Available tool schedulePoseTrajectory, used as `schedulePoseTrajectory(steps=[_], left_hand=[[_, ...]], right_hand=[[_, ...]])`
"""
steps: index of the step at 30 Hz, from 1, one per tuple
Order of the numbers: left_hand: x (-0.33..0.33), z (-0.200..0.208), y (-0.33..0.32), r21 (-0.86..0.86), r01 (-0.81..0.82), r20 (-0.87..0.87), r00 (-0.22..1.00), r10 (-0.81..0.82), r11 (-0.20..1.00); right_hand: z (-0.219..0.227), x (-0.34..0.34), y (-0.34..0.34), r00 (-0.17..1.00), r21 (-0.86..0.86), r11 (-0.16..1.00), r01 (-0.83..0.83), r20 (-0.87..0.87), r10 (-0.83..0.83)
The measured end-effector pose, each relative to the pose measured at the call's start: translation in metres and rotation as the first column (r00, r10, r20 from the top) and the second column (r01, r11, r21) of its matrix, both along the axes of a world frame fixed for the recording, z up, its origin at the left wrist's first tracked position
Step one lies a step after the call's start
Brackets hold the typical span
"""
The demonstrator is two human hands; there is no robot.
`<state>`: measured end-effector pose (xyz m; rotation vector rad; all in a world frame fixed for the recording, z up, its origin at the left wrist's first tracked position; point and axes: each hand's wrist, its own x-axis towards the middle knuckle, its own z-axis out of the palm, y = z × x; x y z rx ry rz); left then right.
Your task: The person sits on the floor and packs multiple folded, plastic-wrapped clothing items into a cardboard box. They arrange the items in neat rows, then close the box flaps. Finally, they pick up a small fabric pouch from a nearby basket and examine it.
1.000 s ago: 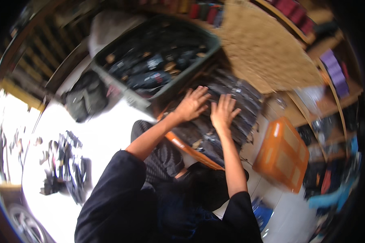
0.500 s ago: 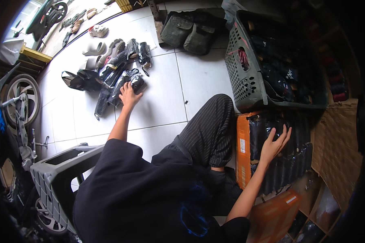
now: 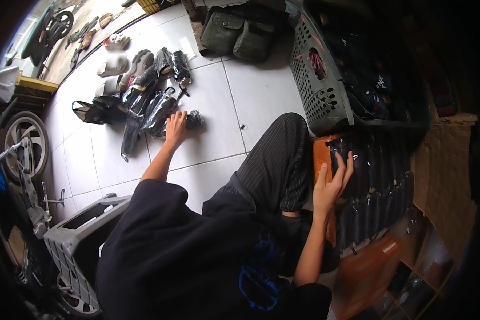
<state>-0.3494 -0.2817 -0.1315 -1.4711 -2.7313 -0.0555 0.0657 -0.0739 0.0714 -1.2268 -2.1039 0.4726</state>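
Observation:
On the floor at the left lies a loose pile of black rolls in clear plastic [image 3: 160, 109], some with small straps. My left hand [image 3: 176, 128] is at the pile's near right side, its fingers curled over a short black plastic-wrapped roll [image 3: 194, 119] whose end sticks out to the right. Beside my right knee stands an orange cardboard box [image 3: 321, 153], filled with rows of similar black rolls [image 3: 369, 205]. Over the box's left edge hovers my right hand [image 3: 332, 184], fingers apart and nothing in them.
A grey perforated plastic basket [image 3: 317, 74] holding dark packages stands beyond the box. An olive pocketed bag [image 3: 250, 34] lies at the back. Shoes [image 3: 112, 63] sit beyond the pile. A grey plastic stool [image 3: 74, 234] is at my left, near a motorbike wheel [image 3: 24, 140].
My right hand has moved left, from above the packed rolls to the box's left edge. My left hand has shifted slightly toward me and curled over a roll. The whole view has shifted a little.

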Motion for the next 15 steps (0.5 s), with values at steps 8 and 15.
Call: schedulePoseTrajectory(steps=[8,15], left_hand=[[0.092,0.052,0.073,0.309,-0.439,0.721,0.686,0.092,0.844],[0.181,0.151,0.150,0.026,-0.542,1.000,0.012,-0.023,0.840]], right_hand=[[-0.046,-0.021,-0.050,0.936,-0.374,0.862,-0.342,-0.215,0.278],[-0.076,-0.043,-0.072,0.800,-0.573,0.605,-0.553,-0.569,0.193]])
